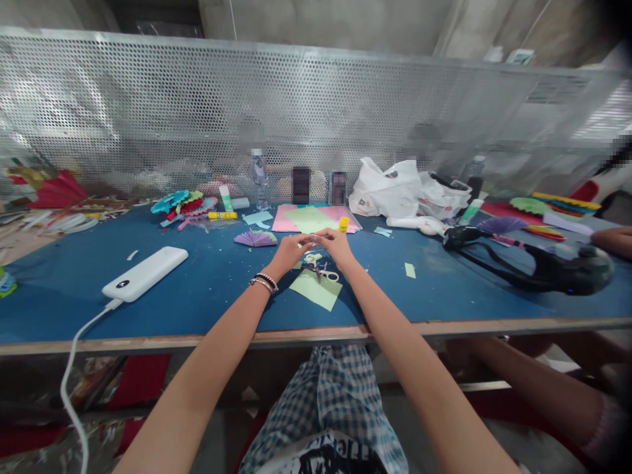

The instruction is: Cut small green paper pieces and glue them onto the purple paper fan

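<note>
My left hand [291,251] and my right hand [336,246] meet above the table, fingertips bent together in a pinch. Whatever sits between the fingers is too small to make out. Just below them, a pair of scissors [330,275] with pale handles rests on a light green piece of paper [316,293]. Small green scraps lie around the scissors. Left of my hands is a folded purple paper fan [253,238]. Behind them, pink paper sheets [282,218] lie under a green sheet [307,216], and a yellow cap [343,224] shows beside my right hand.
A white power bank [148,273] with a cable is on the left of the blue table [207,296]. Glue sticks [225,197], a water bottle [261,179], two phones [301,185] and white plastic bags [388,187] line the back. A black strapped device [548,266] lies right, near another person's arm [615,241].
</note>
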`<state>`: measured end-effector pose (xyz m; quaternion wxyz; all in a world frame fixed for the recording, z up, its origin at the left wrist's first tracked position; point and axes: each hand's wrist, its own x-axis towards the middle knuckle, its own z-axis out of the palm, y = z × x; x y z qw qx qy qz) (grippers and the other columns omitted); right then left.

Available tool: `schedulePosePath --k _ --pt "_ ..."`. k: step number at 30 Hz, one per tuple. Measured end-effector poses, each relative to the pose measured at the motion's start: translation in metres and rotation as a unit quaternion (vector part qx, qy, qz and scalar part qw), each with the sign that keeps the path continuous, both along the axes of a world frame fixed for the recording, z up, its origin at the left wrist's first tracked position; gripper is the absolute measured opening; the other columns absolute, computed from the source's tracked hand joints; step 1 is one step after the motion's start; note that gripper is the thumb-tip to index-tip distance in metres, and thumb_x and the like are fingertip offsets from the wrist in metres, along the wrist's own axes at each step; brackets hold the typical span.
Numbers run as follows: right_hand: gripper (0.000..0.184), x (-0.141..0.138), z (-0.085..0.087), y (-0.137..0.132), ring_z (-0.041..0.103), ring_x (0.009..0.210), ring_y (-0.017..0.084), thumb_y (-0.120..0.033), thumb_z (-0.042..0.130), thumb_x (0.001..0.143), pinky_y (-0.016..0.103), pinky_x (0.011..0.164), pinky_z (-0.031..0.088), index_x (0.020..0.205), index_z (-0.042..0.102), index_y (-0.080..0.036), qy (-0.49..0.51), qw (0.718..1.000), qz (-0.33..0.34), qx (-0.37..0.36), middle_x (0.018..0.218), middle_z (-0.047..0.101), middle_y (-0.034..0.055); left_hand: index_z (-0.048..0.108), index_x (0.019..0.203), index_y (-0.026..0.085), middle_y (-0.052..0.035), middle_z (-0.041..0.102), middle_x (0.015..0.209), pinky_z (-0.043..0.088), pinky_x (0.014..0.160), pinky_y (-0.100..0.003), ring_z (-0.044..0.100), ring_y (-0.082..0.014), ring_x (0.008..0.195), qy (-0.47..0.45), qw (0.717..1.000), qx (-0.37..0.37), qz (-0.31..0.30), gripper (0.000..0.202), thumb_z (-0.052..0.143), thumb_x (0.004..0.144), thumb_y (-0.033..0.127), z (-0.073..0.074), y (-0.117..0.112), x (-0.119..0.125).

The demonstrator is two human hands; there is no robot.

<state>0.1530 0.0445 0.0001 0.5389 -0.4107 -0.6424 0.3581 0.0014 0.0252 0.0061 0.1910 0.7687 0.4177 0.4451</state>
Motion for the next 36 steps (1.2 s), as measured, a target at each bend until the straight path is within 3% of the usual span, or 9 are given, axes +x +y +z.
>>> schedulePosePath --k 7,15,27,36 --pt "0.037 0.0 -0.001 -0.002 0.052 0.062 0.01 -0.054 0.058 0.067 0.018 0.05 0.034 0.072 0.06 -0.018 0.037 0.994 0.055 -0.083 0.068 0.06 0.0003 0.07 0.085 0.017 -0.0014 0.069 0.074 0.043 0.065 -0.023 0.06 -0.0161 0.067 0.001 1.0 -0.002 0.011 0.029 0.049 0.079 0.037 0.001 0.0 -0.001" --pt "0.042 0.0 0.001 -0.003 0.052 0.064 0.008 -0.058 0.056 0.068 0.017 0.05 0.034 0.083 0.064 -0.02 0.095 0.984 0.082 -0.128 0.077 0.061 0.0002 0.07 0.086 0.018 -0.0002 0.069 0.071 0.043 0.065 -0.022 0.061 -0.0152 0.066 0.005 1.0 0.011 0.017 0.034 0.045 0.081 0.04 0.0 -0.001 0.0" --pt "0.034 0.0 -0.003 0.0 0.053 0.065 0.01 -0.05 0.06 0.066 0.019 0.054 0.037 0.074 0.062 -0.017 0.059 0.989 0.081 -0.106 0.071 0.059 0.0001 0.07 0.084 0.017 -0.0018 0.069 0.073 0.039 0.061 -0.021 0.058 -0.014 0.065 0.048 0.998 0.028 0.04 0.036 0.042 0.083 0.041 0.005 -0.009 0.001" --pt "0.033 -0.001 -0.002 0.0 0.055 0.068 0.014 -0.048 0.06 0.065 0.024 0.061 0.041 0.074 0.065 -0.016 0.019 0.998 0.027 -0.046 0.07 0.062 0.0026 0.071 0.083 0.017 -0.0025 0.07 0.075 0.04 0.063 -0.022 0.059 -0.0143 0.067 0.019 0.999 0.003 0.028 0.033 0.05 0.077 0.042 -0.001 -0.003 0.0"
